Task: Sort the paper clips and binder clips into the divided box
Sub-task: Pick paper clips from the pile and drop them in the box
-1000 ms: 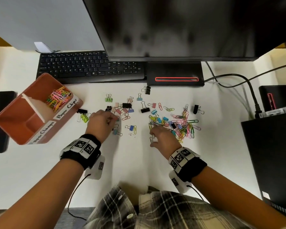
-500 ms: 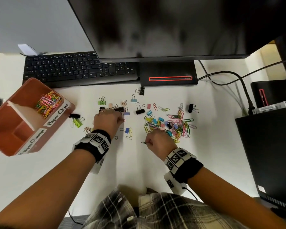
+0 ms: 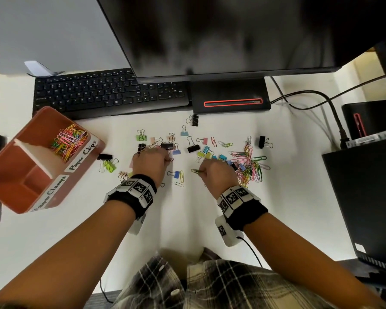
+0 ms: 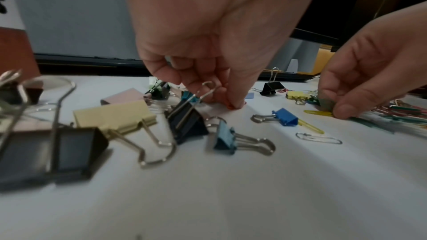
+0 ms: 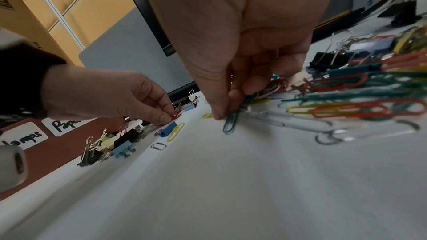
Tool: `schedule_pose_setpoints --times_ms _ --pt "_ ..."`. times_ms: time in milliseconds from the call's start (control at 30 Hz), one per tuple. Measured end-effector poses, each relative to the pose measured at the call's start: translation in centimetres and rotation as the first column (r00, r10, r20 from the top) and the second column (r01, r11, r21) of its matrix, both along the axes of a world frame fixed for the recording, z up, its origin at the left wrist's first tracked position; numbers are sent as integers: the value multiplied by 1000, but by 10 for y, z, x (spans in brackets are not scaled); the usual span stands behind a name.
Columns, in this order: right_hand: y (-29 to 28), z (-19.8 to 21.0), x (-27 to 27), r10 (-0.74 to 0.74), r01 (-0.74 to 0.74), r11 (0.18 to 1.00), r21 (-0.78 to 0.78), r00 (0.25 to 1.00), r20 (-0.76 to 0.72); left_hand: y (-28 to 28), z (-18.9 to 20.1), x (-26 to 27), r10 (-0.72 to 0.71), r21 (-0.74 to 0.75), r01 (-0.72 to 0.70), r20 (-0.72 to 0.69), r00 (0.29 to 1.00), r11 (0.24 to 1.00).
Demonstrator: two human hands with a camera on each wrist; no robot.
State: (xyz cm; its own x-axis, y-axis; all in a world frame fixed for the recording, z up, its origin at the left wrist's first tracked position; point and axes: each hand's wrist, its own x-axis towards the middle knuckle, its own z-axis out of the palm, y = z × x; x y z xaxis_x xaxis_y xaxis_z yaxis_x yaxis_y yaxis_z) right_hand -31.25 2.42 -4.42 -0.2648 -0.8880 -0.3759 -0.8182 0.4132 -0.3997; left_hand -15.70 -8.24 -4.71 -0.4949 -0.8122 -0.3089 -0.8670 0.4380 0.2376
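Observation:
The orange divided box (image 3: 91, 152) stands at the left; its far compartment, labelled "Paper Clips", holds coloured paper clips (image 3: 68, 141), and the near "Paper Clamps" compartment shows none. Binder clips (image 3: 167, 145) lie scattered mid-desk, with a pile of paper clips (image 3: 252, 168) to the right. My left hand (image 3: 167, 160) pinches a red paper clip (image 5: 176, 115) against the desk among the binder clips. My right hand (image 3: 202, 171) grips a small bunch of paper clips (image 5: 231, 123) at the pile's left edge, and a yellow-green one (image 3: 195, 171) sticks out.
A black keyboard (image 3: 109, 94) and the monitor stand (image 3: 230, 99) lie behind the clips, under a large monitor (image 3: 232, 34). Cables (image 3: 310, 101) run at the back right. A black computer case (image 3: 366, 197) fills the right edge.
My right hand has curled round paper clips from the pile's edge and lifted them slightly. My left hand has shifted a little right onto the red clip.

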Motion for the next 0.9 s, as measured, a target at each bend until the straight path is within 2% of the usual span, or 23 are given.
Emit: schedule_pose_setpoints --times_ms 100,200,300,400,500,567,667,767,900 --pt "-6 1 2 39 -39 999 3 996 -75 -2 -5 6 31 32 -29 -72 997 999" --pt "-12 4 2 117 -110 991 82 989 -91 -2 -4 8 13 20 -12 -65 998 1000" --pt "-14 9 2 140 -139 983 120 990 0 -3 -4 7 25 5 -25 -24 999 1000" --pt "-11 15 -6 66 -77 995 63 985 159 -4 -6 5 39 28 -39 2 999 999" --pt "-3 20 -23 79 -69 996 -62 981 177 -5 -10 6 22 30 -22 7 1000 999" --pt "5 22 -34 62 -51 997 -66 980 190 -5 -11 8 -22 18 21 8 1000 1000" --pt "18 21 -45 46 -31 997 -70 976 215 -3 -8 13 -62 55 67 -89 994 996" --pt "23 18 -48 43 -31 998 -52 970 240 -2 -4 19 -29 102 50 -197 980 994" --pt "21 15 -43 162 -158 987 -38 950 268 -4 5 21 -17 121 67 -373 928 990"
